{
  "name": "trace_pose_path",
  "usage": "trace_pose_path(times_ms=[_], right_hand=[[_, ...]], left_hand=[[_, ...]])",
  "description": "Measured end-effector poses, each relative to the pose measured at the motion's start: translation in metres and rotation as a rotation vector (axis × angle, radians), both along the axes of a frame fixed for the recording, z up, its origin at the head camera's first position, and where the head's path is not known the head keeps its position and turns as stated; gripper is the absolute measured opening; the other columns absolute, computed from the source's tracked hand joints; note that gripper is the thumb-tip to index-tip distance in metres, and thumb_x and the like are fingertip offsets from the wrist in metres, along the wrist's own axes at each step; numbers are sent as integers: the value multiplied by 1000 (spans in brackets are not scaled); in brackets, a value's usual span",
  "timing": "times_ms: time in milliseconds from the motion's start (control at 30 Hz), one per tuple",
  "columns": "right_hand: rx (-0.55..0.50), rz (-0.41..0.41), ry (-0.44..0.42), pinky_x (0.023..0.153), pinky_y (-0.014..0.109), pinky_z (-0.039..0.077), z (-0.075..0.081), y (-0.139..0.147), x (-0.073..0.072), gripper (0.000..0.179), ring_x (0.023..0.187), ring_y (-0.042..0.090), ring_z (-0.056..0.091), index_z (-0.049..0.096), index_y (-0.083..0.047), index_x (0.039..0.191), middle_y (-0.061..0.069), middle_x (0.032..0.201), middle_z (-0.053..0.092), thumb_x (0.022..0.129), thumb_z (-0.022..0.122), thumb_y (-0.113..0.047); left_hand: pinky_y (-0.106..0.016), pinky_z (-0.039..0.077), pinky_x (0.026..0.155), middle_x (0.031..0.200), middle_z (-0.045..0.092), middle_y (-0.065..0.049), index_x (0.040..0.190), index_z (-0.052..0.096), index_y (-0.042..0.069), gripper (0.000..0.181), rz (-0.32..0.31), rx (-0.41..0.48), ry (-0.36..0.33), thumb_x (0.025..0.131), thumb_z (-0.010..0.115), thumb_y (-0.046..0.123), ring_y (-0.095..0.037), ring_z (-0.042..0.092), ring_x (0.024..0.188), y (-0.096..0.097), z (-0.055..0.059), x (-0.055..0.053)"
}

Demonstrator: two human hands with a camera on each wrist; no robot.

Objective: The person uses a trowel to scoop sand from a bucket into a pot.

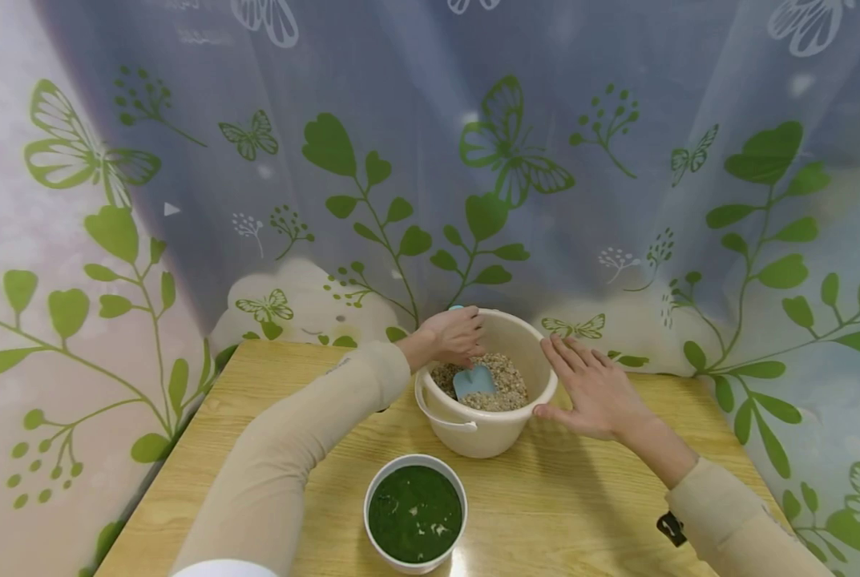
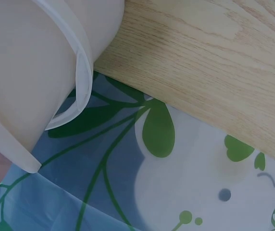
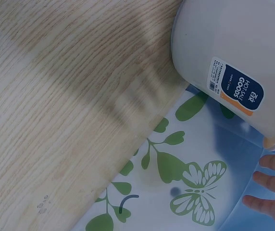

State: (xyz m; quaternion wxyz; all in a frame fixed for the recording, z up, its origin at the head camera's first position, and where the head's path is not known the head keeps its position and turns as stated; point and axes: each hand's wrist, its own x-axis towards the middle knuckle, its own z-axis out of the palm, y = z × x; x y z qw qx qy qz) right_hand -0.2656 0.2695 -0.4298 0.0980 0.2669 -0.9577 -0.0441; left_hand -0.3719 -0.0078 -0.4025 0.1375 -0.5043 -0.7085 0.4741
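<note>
A cream bucket (image 1: pixel 487 433) with a white handle stands on the table and holds coarse, grainy brown-beige material (image 1: pixel 505 373). The light blue blade of a scoop (image 1: pixel 475 383) rests in the grains. My left hand (image 1: pixel 453 332) reaches over the bucket's left rim with curled fingers and grips the scoop's handle, which it mostly hides. Flat and with straight fingers, my right hand (image 1: pixel 591 389) lies against the right side of the rim. In the right wrist view only some fingers (image 3: pixel 267 182) of it show, by the rim.
Nearer to me stands a white bowl (image 1: pixel 367 513) of dark green liquid with pale bits floating on it. Both are on a wooden table (image 1: pixel 545 513). A patterned curtain (image 1: pixel 401 160) hangs right behind the table's back edge.
</note>
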Motion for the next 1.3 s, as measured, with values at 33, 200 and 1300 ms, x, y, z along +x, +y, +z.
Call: trace_pose_path(times_ms=[33, 200, 1300], right_hand=[[-2, 1, 0, 119, 63, 40, 0, 0, 0, 109, 156, 44, 38, 26, -6, 167, 18, 172, 33, 92, 51, -80], [-5, 7, 1, 118, 64, 41, -1, 0, 0, 109, 156, 45, 38, 26, -6, 167, 19, 171, 34, 92, 51, -81], [-3, 5, 6, 118, 63, 42, 0, 0, 0, 109, 155, 45, 39, 27, -5, 166, 19, 170, 36, 92, 49, -82]], left_hand=[[-32, 45, 102, 133, 69, 6, 130, 62, 35, 55, 9, -2, -3, 107, 26, 69, -15, 61, 120, 0, 0, 0], [-34, 44, 107, 133, 68, 5, 132, 62, 35, 55, 48, 47, -80, 107, 26, 69, -16, 60, 123, 1, -2, 4], [-35, 51, 100, 127, 71, 1, 140, 60, 33, 56, 48, 188, -241, 109, 28, 66, -20, 65, 120, -1, -7, 18]])
